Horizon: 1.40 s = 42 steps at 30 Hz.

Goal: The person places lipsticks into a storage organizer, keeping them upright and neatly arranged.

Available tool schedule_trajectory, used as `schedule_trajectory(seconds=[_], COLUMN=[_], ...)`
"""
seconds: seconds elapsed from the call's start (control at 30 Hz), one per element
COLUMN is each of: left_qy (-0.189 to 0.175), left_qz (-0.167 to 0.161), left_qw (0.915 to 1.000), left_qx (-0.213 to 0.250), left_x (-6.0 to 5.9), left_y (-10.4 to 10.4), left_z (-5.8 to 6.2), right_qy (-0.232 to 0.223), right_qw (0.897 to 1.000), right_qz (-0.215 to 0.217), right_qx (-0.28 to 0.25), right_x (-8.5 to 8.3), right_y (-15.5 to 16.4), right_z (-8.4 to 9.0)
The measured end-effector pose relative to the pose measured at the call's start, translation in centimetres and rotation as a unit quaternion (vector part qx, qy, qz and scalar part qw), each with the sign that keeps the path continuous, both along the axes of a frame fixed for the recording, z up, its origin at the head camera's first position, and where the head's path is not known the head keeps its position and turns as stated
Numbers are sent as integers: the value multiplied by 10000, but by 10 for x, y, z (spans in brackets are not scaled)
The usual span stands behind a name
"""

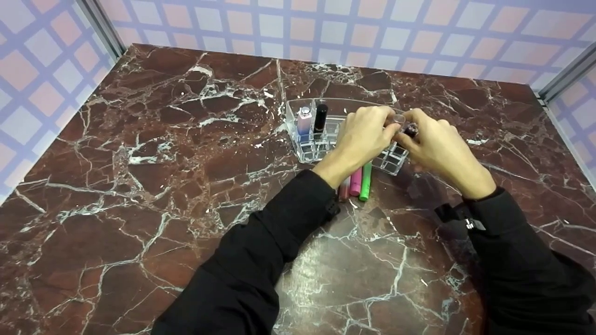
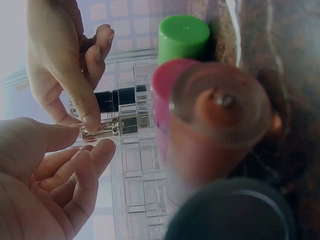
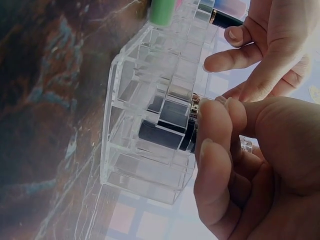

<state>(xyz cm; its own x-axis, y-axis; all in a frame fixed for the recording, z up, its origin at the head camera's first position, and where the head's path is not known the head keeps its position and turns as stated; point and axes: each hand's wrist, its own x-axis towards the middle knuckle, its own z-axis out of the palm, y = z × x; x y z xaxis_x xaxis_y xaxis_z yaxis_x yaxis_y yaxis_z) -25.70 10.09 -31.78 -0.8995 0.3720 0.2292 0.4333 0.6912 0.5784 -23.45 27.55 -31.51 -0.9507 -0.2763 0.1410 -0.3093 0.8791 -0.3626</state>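
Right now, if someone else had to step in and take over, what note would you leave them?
Right hand pinches a dark lipstick tube, holding it over the clear organizer at its right end.
Left hand is at the same tube; its grip cannot be told.
Done: a lilac-capped bottle and a black tube stand in left compartments.
Left: the held tube is not yet seated; pink and green markers and one more tube lie on the table.

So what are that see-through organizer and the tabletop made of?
The organizer looks like clear hard plastic, likely acrylic: glossy, with sharp-edged dividers you can see straight through. The tabletop looks like polished reddish-brown marble with white veins, though it could be a printed laminate; the pictures cannot settle that.
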Motion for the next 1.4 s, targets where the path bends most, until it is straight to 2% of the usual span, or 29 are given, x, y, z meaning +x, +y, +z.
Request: schedule_trajectory(seconds=[0.23,0.43,0.7,0.87,1.0,1.17,1.4], left_qy=[-107,-139,-53,-182,-359,-578,-738], left_qz=[14,-97,5,-107,-257,-317,-202], left_qw=[9999,9999,10000,9998,9990,9968,9917], left_qx=[-11,-20,-62,-53,-103,-445,-1038], left_x=[-1,0,4,8,11,10,8], left_y=[0,-3,-10,-17,-30,-57,-91], left_z=[0,1,12,20,26,29,24], right_qy=[-78,-219,51,58,-2,83,397], right_qw=[10000,9997,9999,9998,9993,9991,9979], right_qz=[-4,-59,124,70,-8,-63,498], right_qx=[-19,-84,-37,-179,-362,-403,-154], right_x=[1,4,3,6,12,22,36], right_y=[1,1,1,3,2,-4,-17], right_z=[0,2,4,7,13,25,29])
